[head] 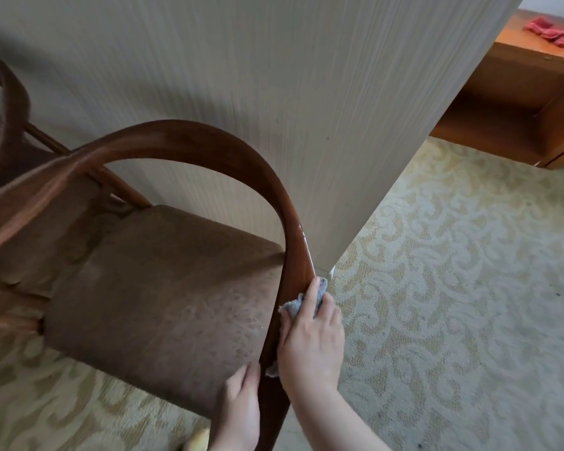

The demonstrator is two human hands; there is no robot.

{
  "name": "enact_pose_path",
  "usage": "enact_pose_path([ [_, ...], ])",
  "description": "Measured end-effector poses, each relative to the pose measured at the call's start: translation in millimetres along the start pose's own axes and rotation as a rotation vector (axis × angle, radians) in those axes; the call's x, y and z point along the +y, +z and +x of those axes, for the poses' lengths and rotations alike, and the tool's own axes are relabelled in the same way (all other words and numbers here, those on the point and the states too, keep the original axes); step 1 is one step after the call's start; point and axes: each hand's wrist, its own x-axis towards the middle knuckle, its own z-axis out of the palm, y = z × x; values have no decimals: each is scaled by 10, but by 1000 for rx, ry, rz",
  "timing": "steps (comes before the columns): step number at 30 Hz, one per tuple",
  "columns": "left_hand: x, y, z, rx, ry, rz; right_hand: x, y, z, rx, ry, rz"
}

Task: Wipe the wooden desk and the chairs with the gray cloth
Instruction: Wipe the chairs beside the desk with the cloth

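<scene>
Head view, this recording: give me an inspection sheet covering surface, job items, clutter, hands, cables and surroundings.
Surface: patterned beige carpet; no desk top clearly seen.
Job's things: dark brown curved wooden chair arm being wiped with the small gray cloth; brown upholstered seat beneath it.
Clutter: crumpled red cloth on the orange-brown wooden shelf unit, far right.
Grippers: right hand presses and grips the gray cloth against the arm; left hand holds the arm's lower part.
Cables: nothing seen.
Surroundings: striped cream wall corner; second dark wooden chair, partly seen at left.
</scene>
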Motion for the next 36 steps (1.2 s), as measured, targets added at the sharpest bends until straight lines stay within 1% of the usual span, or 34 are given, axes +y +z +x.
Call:
enact_pose_path([
  [2, 179, -8, -86, 121, 110, 156, 1, -16, -71, 27, -23, -10],
  [3, 176, -6, -92, 193, 155, 231, 12, -28, -201, 62, -110, 12],
  [5, 232, -18, -146, 270, 189, 276, 27, -87, -595, 23, -330, 96],
  [7, 182, -13, -104, 339, 125, 236, 118, -125, -869, -16, -493, 187],
  [9, 171, -3, -110, 405, 111, 221, 251, -120, -789, -13, -584, 194],
  [11, 212, 14, -144, 455, 101, 269, 323, -96, -591, 17, -657, 152],
  [12, 230, 26, -166, 467, 110, 276, 323, -86, -476, 27, -652, 137],
  [14, 254, 35, -177, 474, 111, 286, 237, -66, -311, 36, -559, 122],
  [16, 251, 40, -157, 449, 92, 278, 113, -51, -296, 33, -482, 92],
  [20, 241, -4, -106, 372, 65, 230, -41, -4, -351, -25, -567, 77],
  [23, 232, -45, -48, 316, -6, 132, -154, 29, -308, -53, -570, 24],
  [24, 205, -58, -15, 254, -50, 132, -180, 29, -323, -50, -560, 15],
  [26, 155, -106, 92, 51, -100, 215, -220, 20, -337, -19, -535, -21],
  [27, 142, -162, 150, -52, -97, 270, -233, 19, -352, -1, -513, -42],
  [29, 238, -377, 283, -225, -47, 353, -348, 64, -382, -9, -434, -62],
  [30, 298, -526, 364, -283, -16, 399, -488, 105, -400, -47, -381, -60],
  [31, 357, -705, 458, -307, 17, 441, -682, 185, -433, -108, -308, -40],
  [33, 452, -1118, 722, -282, 58, 527, -1169, 399, -483, -257, -115, 38],
  [34, 494, -1343, 859, -260, 67, 563, -1432, 529, -507, -307, -40, 105],
  [36, 607, -1808, 1121, -231, 116, 617, -1919, 798, -517, -314, 57, 251],
])
